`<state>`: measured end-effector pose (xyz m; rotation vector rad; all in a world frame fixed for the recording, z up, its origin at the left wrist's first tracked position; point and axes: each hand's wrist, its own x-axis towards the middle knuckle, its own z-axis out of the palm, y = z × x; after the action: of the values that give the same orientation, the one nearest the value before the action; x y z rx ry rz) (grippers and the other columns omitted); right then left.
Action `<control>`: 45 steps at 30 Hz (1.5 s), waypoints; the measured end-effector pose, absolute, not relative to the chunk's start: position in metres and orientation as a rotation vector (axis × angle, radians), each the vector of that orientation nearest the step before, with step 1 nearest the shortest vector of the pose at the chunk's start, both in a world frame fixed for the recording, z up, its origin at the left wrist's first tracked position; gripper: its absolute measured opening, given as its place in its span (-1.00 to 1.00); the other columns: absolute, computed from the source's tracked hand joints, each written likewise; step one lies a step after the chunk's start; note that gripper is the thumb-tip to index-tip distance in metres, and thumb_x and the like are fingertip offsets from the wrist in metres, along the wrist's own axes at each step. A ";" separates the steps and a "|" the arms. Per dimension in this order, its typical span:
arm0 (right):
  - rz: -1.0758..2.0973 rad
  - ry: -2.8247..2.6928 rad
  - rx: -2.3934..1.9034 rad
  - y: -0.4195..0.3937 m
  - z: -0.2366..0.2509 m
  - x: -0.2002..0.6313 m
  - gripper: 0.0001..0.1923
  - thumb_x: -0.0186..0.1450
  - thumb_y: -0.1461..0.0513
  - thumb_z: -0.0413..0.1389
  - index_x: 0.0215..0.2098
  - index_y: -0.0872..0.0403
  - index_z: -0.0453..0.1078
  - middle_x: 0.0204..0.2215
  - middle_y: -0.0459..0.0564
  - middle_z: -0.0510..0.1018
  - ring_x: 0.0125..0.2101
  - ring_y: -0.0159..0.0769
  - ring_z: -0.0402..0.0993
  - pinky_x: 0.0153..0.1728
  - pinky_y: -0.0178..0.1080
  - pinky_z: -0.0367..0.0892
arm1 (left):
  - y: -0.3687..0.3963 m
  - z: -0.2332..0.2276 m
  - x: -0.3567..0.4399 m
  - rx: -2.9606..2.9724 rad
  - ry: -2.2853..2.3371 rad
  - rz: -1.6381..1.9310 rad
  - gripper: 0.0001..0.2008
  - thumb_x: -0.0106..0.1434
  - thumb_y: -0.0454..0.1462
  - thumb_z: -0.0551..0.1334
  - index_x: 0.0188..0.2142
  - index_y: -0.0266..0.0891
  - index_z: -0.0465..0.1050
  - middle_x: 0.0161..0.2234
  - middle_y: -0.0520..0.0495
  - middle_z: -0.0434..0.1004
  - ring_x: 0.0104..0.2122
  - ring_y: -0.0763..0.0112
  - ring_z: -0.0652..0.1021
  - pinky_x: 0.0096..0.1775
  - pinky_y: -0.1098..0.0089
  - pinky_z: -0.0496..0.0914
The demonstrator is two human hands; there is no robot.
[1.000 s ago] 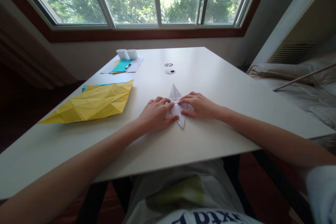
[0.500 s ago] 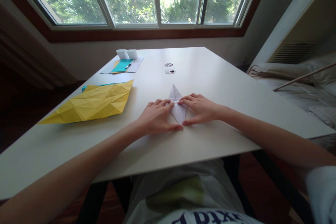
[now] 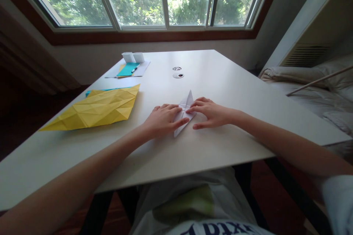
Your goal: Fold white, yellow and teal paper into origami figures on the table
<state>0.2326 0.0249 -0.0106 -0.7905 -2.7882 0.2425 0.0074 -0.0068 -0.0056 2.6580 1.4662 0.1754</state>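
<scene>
A narrow, diamond-shaped piece of folded white paper [image 3: 189,100] lies slantwise on the white table [image 3: 220,147], one point away from me and one toward me. My left hand [image 3: 164,119] grips its left side, the thumb stretched across the lower half and the fingertips on the left edge. On the right, my right hand [image 3: 211,113] touches the paper's middle with its fingertips; its fingers are apart and the thumb rests off the paper. Part of the paper is hidden under both hands.
Large creased yellow paper [image 3: 96,108] lies at the left, over blue paper [image 3: 88,93]. Farther back are blue-green sheets [image 3: 128,69], a pen [image 3: 135,69] and small white containers [image 3: 138,57]. Two round inserts, one a disc [image 3: 177,75], sit mid-table.
The folded paper has turned clockwise, its far point swinging right and its near point left. My left thumb now lies across it; my right thumb has come away from its near point.
</scene>
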 end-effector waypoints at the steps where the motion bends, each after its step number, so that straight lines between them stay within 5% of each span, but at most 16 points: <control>1: 0.261 -2.787 -0.747 0.026 -0.010 0.233 -0.46 0.19 -0.10 0.05 0.00 0.03 0.37 -0.05 0.08 0.44 0.04 -0.07 0.21 0.06 0.00 0.11 | -0.006 -0.006 0.007 2.666 1.466 0.206 -0.40 0.24 0.15 -0.10 0.06 -0.13 0.31 0.10 -0.12 0.33 0.08 0.10 0.31 0.03 0.07 0.19; 6: 0.128 -2.679 -0.762 0.028 -0.013 0.230 -0.57 0.29 0.00 -0.03 0.00 0.06 0.36 -0.04 0.10 0.44 0.02 -0.14 0.26 0.07 -0.04 0.13 | -0.003 -0.013 0.004 2.747 1.388 0.294 -0.45 0.18 0.09 0.09 0.02 -0.19 0.34 0.04 -0.14 0.39 0.07 0.11 0.32 0.03 0.15 0.24; 14: 0.326 -2.903 -1.020 0.024 -0.023 0.224 -0.24 0.30 -0.14 -0.28 0.31 0.11 -0.17 0.29 0.11 -0.11 0.27 -0.04 -0.20 0.20 0.17 -0.28 | -0.001 -0.017 0.003 2.846 1.233 0.306 -0.54 0.26 -0.01 0.06 0.02 -0.24 0.32 0.03 -0.15 0.40 0.03 0.16 0.37 0.02 0.17 0.29; 25: 0.433 -2.844 -1.314 0.041 -0.019 0.234 -0.20 0.28 -0.18 -0.34 0.32 0.11 -0.22 0.30 0.08 -0.19 0.28 -0.06 -0.28 0.20 0.19 -0.34 | -0.002 -0.013 0.004 2.867 1.197 0.244 -0.55 0.28 -0.04 0.04 0.04 -0.25 0.31 0.04 -0.17 0.40 0.03 0.16 0.38 0.01 0.18 0.30; 34: 0.346 -2.860 -1.350 0.046 -0.017 0.239 -0.23 0.30 -0.16 -0.36 0.31 0.11 -0.17 0.29 0.07 -0.13 0.28 -0.05 -0.21 0.20 0.17 -0.22 | -0.001 -0.008 0.000 2.880 1.199 0.222 -0.57 0.27 -0.03 0.05 0.04 -0.18 0.32 0.04 -0.14 0.40 0.02 0.17 0.39 -0.01 0.18 0.31; 41: -0.131 -2.828 -1.075 0.050 -0.017 0.251 -0.46 0.31 0.00 -0.11 0.08 0.19 0.31 0.08 0.20 0.36 0.14 0.01 0.18 0.10 0.02 0.14 | 0.004 0.000 -0.013 2.872 1.237 0.159 -0.66 0.30 -0.14 0.04 -0.02 -0.17 0.39 -0.04 -0.12 0.45 -0.09 0.21 0.46 -0.10 0.26 0.37; 45: -0.198 -2.776 -0.943 0.049 -0.014 0.253 -0.47 0.28 0.01 -0.01 0.09 0.17 0.31 0.06 0.16 0.39 0.10 -0.03 0.23 0.07 -0.03 0.19 | 0.008 -0.001 -0.017 2.912 1.165 0.127 -0.65 0.29 -0.15 0.03 0.02 -0.16 0.35 -0.03 -0.13 0.45 -0.08 0.22 0.46 -0.08 0.27 0.35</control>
<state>0.2529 0.0489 -0.0135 -0.9428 -2.7759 -0.1982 -0.0167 0.0076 -0.0013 2.9119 1.1654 0.1269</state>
